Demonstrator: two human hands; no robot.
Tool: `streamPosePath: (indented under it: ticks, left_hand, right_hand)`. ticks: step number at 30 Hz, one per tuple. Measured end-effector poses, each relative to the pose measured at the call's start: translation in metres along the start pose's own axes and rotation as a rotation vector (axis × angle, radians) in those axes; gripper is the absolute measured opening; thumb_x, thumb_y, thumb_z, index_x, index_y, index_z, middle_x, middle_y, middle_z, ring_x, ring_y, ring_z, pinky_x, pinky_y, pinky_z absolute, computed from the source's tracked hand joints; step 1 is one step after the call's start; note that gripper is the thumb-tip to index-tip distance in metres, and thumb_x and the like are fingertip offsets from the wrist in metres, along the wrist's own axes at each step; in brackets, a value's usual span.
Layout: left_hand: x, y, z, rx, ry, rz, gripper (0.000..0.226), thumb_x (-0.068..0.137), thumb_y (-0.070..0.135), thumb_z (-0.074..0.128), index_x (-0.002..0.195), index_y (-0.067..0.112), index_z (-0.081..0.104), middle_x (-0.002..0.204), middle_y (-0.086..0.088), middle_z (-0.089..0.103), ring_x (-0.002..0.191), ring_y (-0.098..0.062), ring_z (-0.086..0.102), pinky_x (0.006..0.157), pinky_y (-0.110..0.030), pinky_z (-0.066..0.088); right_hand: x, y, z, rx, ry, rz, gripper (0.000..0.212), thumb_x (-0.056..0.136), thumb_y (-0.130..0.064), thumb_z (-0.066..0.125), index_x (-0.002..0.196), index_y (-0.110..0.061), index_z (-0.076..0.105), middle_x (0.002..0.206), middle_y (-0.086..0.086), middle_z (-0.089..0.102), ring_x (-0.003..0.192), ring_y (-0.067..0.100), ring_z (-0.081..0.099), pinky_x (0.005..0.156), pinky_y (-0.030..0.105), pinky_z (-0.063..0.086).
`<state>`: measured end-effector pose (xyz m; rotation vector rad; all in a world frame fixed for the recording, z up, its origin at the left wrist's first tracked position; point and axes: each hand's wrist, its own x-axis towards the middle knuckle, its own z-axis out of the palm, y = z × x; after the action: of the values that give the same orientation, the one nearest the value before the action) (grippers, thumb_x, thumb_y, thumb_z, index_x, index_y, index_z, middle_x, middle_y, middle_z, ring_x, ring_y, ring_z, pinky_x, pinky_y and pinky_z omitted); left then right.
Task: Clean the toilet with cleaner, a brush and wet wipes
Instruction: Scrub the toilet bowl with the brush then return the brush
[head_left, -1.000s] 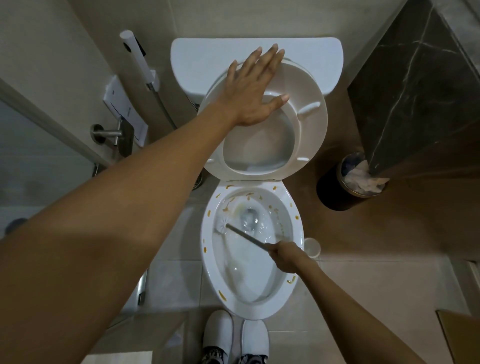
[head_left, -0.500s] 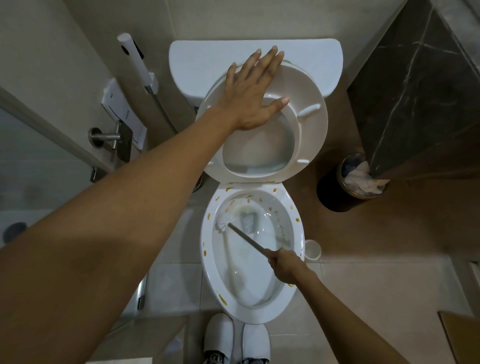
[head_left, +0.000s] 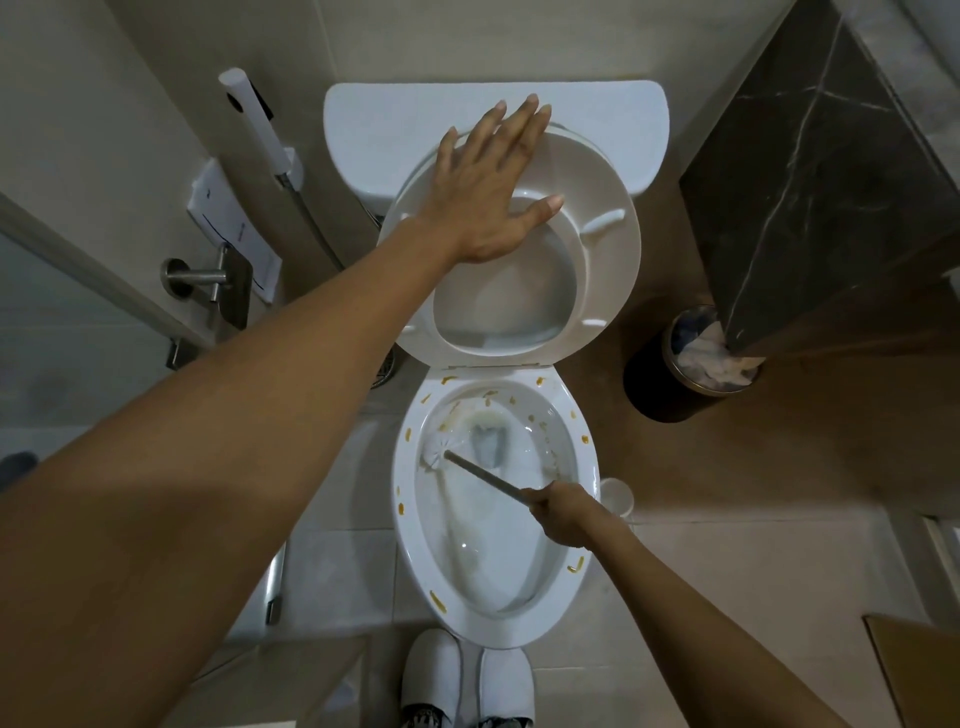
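A person's left hand (head_left: 493, 208) presses flat, fingers straight and spread, against the raised toilet seat (head_left: 597, 244), while the right hand (head_left: 563, 512) grips the toilet brush (head_left: 480, 475) handle. The white bristle head sits at 9 o'clock inside the toilet bowl (head_left: 410, 519), whose rim carries yellow-brown smears

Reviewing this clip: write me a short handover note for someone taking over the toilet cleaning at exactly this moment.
Left hand: flat and open, pressing the raised seat back towards the tank.
Right hand: grip around the brush handle, brush head on the left inner wall of the bowl.
Done: the bowl is wet and scrubbing is under way.
Left: yellow-brown spots ring the rim and the back of the bowl; scrub those, then wipe down. No cleaner bottle or wet wipes in view.
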<state>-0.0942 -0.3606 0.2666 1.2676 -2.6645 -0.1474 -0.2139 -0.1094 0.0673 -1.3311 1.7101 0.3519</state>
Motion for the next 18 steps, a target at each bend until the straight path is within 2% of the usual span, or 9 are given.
streamPosePath:
  ticks: [3,6,9,14,18]
  left_hand:
    - [0.001,-0.001,0.001,-0.003,-0.005,-0.002,0.078,0.094,0.061,0.029,0.152,0.022,-0.005,0.161,0.004,-0.007,0.147,-0.02,-0.007,0.117,-0.053,-0.001]
    - [0.0,-0.001,0.001,-0.005,-0.003,0.003,0.078,0.094,0.061,0.029,0.152,0.022,-0.004,0.161,0.004,-0.006,0.147,-0.02,-0.006,0.117,-0.053,0.0]
    - [0.0,-0.001,0.0,-0.008,0.0,0.002,0.077,0.094,0.061,0.029,0.152,0.022,-0.004,0.161,0.004,-0.006,0.147,-0.021,-0.006,0.117,-0.054,0.0]
    - [0.0,0.0,0.001,-0.005,0.012,0.001,0.077,0.095,0.06,0.029,0.152,0.022,-0.003,0.161,0.004,-0.005,0.147,-0.021,-0.006,0.116,-0.053,0.0]
    - [0.0,-0.001,0.001,0.001,0.013,0.003,0.077,0.094,0.061,0.029,0.153,0.022,-0.003,0.161,0.003,-0.005,0.147,-0.021,-0.005,0.116,-0.054,0.0]
  right_hand:
    - [0.006,-0.002,-0.012,-0.055,0.04,0.018,0.04,0.102,-0.031,0.034,0.136,-0.02,0.051,0.122,0.009,0.061,0.108,0.027,0.06,0.095,0.039,0.05]
    - [0.012,-0.007,-0.009,-0.012,0.114,0.067,0.039,0.102,-0.031,0.033,0.134,-0.019,0.052,0.114,0.01,0.062,0.1,0.027,0.063,0.088,0.038,0.052]
    - [0.003,-0.003,0.01,0.073,0.1,0.048,0.04,0.102,-0.032,0.034,0.134,-0.017,0.053,0.111,0.011,0.063,0.097,0.027,0.064,0.084,0.035,0.052]
    - [0.0,0.013,0.016,0.08,0.136,0.018,0.041,0.103,-0.03,0.032,0.141,-0.029,0.046,0.113,0.011,0.064,0.098,0.029,0.064,0.085,0.037,0.053]
    - [-0.001,0.028,0.015,0.272,0.213,0.109,0.042,0.102,-0.027,0.034,0.142,-0.031,0.045,0.111,0.009,0.065,0.082,0.021,0.061,0.073,0.035,0.051]
